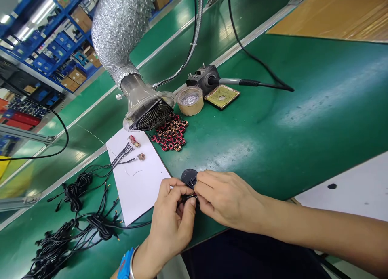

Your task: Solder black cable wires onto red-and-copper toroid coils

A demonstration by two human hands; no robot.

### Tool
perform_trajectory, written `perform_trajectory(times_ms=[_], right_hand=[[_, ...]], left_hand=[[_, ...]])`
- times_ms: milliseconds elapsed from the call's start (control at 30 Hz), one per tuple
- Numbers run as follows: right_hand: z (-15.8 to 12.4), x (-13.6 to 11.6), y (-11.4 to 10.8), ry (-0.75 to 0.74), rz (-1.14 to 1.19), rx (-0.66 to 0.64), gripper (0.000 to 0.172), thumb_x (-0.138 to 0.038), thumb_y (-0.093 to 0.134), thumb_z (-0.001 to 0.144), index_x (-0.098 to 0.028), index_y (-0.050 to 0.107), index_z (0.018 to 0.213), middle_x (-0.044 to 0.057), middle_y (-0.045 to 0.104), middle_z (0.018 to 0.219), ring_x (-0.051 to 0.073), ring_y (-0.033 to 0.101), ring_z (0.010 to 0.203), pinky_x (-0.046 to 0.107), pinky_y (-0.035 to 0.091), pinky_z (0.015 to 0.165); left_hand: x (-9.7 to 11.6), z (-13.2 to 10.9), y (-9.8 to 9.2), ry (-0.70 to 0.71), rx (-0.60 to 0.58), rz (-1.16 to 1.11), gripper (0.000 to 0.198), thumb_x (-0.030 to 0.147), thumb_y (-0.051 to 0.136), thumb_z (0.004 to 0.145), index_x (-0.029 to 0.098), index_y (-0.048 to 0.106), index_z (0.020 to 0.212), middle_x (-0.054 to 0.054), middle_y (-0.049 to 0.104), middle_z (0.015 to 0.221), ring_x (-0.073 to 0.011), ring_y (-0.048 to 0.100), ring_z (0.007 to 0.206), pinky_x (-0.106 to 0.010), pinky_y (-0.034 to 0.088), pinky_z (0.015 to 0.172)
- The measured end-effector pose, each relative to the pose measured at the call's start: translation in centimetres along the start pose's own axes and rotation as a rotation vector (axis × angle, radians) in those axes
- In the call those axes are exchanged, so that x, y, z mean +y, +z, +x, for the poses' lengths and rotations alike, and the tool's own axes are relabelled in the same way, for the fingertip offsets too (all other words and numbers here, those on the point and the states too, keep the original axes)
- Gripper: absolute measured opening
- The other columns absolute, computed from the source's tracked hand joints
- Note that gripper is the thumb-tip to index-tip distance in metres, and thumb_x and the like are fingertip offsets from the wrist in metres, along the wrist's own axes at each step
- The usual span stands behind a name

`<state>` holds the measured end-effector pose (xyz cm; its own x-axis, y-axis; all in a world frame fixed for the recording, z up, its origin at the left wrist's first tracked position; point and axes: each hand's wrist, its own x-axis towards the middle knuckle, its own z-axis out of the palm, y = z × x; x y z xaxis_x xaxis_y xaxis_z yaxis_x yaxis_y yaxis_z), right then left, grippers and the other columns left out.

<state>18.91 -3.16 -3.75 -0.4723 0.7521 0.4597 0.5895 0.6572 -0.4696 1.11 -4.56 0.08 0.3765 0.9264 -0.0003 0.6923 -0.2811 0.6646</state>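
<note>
My left hand (pixel 174 216), with a blue band at the wrist, pinches a small black part (pixel 187 198) between thumb and fingertips. Close against it, my right hand (pixel 226 196) has its thumb and fingers pressed together; whatever they grip is hidden. A round black disc-shaped piece (pixel 189 175) shows just beyond the fingertips, and I cannot tell whether it joins the held part. One black cable (pixel 138 226) runs from the left in under my left hand.
A white board (pixel 142 182) carries wire ends and small wound coils (pixel 141 156). Black cable bundles (pixel 57 242) lie left. Several red-and-black rings (pixel 172 135) sit below a fume extractor hood (pixel 150 111). Behind are a solder pot (pixel 190 100), a sponge tray (pixel 222 96) and a soldering iron (pixel 233 81).
</note>
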Motion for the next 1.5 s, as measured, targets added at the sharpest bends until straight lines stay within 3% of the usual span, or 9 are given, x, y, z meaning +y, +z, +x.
perform_trajectory(times_ms=[100, 233, 400, 667, 900, 1067, 1200, 1367, 1500], right_hand=[[0.1, 0.6, -0.4, -0.065, 0.039, -0.012, 0.015, -0.01, 0.046, 0.085, -0.016, 0.057, 0.075, 0.003, 0.052, 0.075, 0.017, 0.046, 0.067, 0.03, 0.031, 0.056], [0.1, 1.4, -0.9, -0.108, 0.098, -0.068, 0.02, -0.011, 0.044, 0.088, -0.017, 0.055, 0.073, 0.002, 0.052, 0.075, 0.016, 0.044, 0.068, 0.029, 0.031, 0.057], [0.1, 2.2, -0.9, -0.142, 0.173, -0.137, 0.019, -0.014, 0.046, 0.091, -0.017, 0.055, 0.076, 0.001, 0.053, 0.076, 0.015, 0.043, 0.069, 0.028, 0.032, 0.059], [-0.2, 1.6, -0.3, -0.093, 0.163, -0.005, 0.018, -0.013, 0.047, 0.088, -0.016, 0.059, 0.075, 0.003, 0.053, 0.076, 0.016, 0.045, 0.07, 0.029, 0.034, 0.06], [-0.2, 1.1, -0.4, -0.15, 0.08, 0.017, 0.025, -0.014, 0.042, 0.094, -0.014, 0.061, 0.077, 0.005, 0.055, 0.076, 0.018, 0.047, 0.069, 0.031, 0.038, 0.06], [-0.3, 1.3, -0.2, -0.218, 0.057, -0.002, 0.029, -0.012, 0.037, 0.097, -0.014, 0.06, 0.079, 0.004, 0.053, 0.074, 0.018, 0.045, 0.067, 0.03, 0.038, 0.058], [-0.3, 1.9, -0.2, -0.208, 0.131, -0.066, 0.027, -0.011, 0.036, 0.095, -0.014, 0.059, 0.082, 0.006, 0.055, 0.079, 0.019, 0.047, 0.072, 0.03, 0.042, 0.063], [-0.3, 2.8, -0.4, -0.169, 0.263, -0.101, 0.022, -0.008, 0.038, 0.092, -0.013, 0.059, 0.09, 0.008, 0.056, 0.086, 0.019, 0.05, 0.081, 0.031, 0.045, 0.07], [-0.4, 2.4, 0.0, -0.124, 0.224, -0.001, 0.022, -0.008, 0.039, 0.093, -0.013, 0.06, 0.086, 0.008, 0.056, 0.082, 0.019, 0.049, 0.077, 0.031, 0.044, 0.068]], left_hand=[[-0.5, 0.0, -0.1, 0.093, 0.017, 0.047, 0.022, 0.012, 0.055, 0.088, 0.021, 0.059, 0.107, -0.006, 0.054, 0.103, -0.0095, 0.054, 0.066, -0.021, 0.049, 0.054], [-0.9, 0.3, 0.0, 0.236, 0.047, 0.204, 0.019, 0.01, 0.054, 0.089, 0.022, 0.061, 0.101, -0.004, 0.06, 0.092, -0.0137, 0.061, 0.081, -0.024, 0.051, 0.069], [-0.3, 0.3, -0.1, 0.126, -0.006, 0.198, 0.011, 0.012, 0.055, 0.087, 0.019, 0.06, 0.095, -0.003, 0.059, 0.086, -0.0133, 0.059, 0.074, -0.023, 0.048, 0.065], [0.5, 0.5, 0.3, -0.047, -0.046, 0.12, 0.009, 0.012, 0.053, 0.085, 0.018, 0.056, 0.079, -0.001, 0.054, 0.077, -0.0135, 0.053, 0.068, -0.025, 0.042, 0.061], [0.2, 0.1, 0.8, 0.039, 0.018, 0.197, 0.009, 0.01, 0.052, 0.084, 0.019, 0.054, 0.082, -0.001, 0.053, 0.079, -0.0144, 0.054, 0.071, -0.025, 0.044, 0.062], [0.1, -0.2, 1.9, 0.134, 0.137, 0.449, 0.013, 0.008, 0.048, 0.085, 0.02, 0.052, 0.088, -0.002, 0.051, 0.08, -0.0156, 0.055, 0.067, -0.025, 0.045, 0.057], [0.1, -0.3, 2.2, 0.175, 0.146, 0.604, 0.012, 0.01, 0.046, 0.087, 0.021, 0.051, 0.087, -0.002, 0.052, 0.077, -0.0168, 0.054, 0.063, -0.025, 0.043, 0.051], [0.2, 0.0, 1.3, 0.207, 0.114, 0.324, 0.012, 0.01, 0.051, 0.087, 0.02, 0.055, 0.091, -0.001, 0.06, 0.078, -0.0137, 0.06, 0.069, -0.023, 0.047, 0.061], [0.3, 0.3, 1.0, 0.165, 0.104, 0.209, 0.011, 0.01, 0.053, 0.086, 0.019, 0.059, 0.088, -0.001, 0.061, 0.076, -0.0125, 0.06, 0.068, -0.022, 0.047, 0.062]])
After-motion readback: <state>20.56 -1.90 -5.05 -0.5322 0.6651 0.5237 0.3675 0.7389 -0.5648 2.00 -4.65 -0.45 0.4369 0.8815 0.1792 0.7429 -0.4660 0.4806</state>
